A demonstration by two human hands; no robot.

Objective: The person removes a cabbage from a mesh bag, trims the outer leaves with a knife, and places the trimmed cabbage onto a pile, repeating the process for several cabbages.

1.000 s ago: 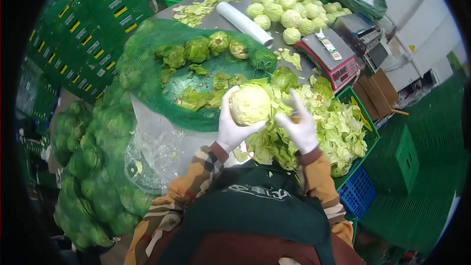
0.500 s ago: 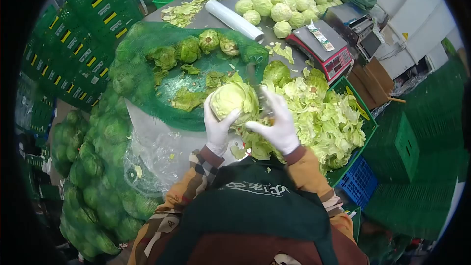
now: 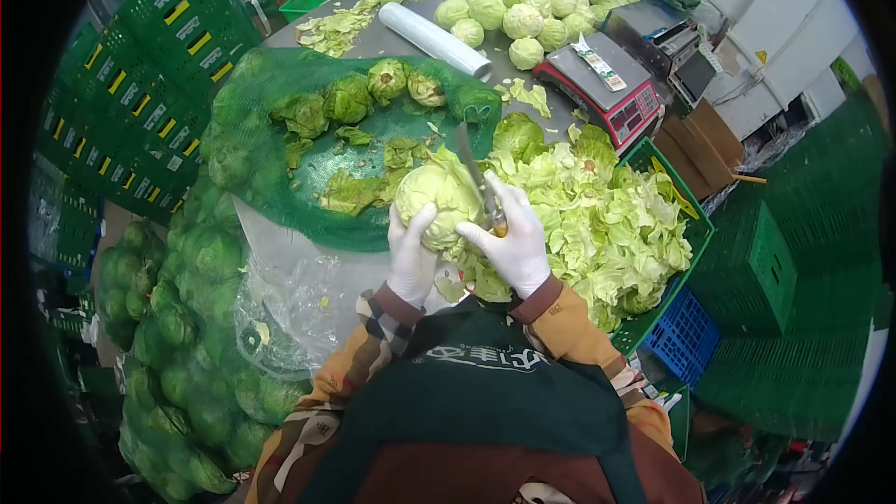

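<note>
A pale green cabbage (image 3: 435,203) rests in my gloved left hand (image 3: 411,252), whose fingers and thumb curl round its left and lower side. My gloved right hand (image 3: 516,241) grips a knife (image 3: 476,171) by its wooden handle, with the blade pointing up and away along the cabbage's right side. The right thumb reaches the cabbage's lower right. Behind the cabbage lies a green mesh bag (image 3: 271,182), spread open, with several untrimmed cabbages (image 3: 349,99) and torn outer leaves on it. Just right of my right hand is a heap of stripped leaves (image 3: 607,233).
The leaves fill a green crate (image 3: 695,257). A red scale (image 3: 616,98) stands beyond it, near a pile of trimmed cabbages (image 3: 523,21). A plastic-film roll (image 3: 434,40) lies at the back. Full mesh sacks (image 3: 196,336) and stacked green crates (image 3: 149,75) stand on the left.
My right hand has moved in from the right, bringing the knife against the cabbage's side. The cabbage has shifted slightly left and down and turned a little in my left hand.
</note>
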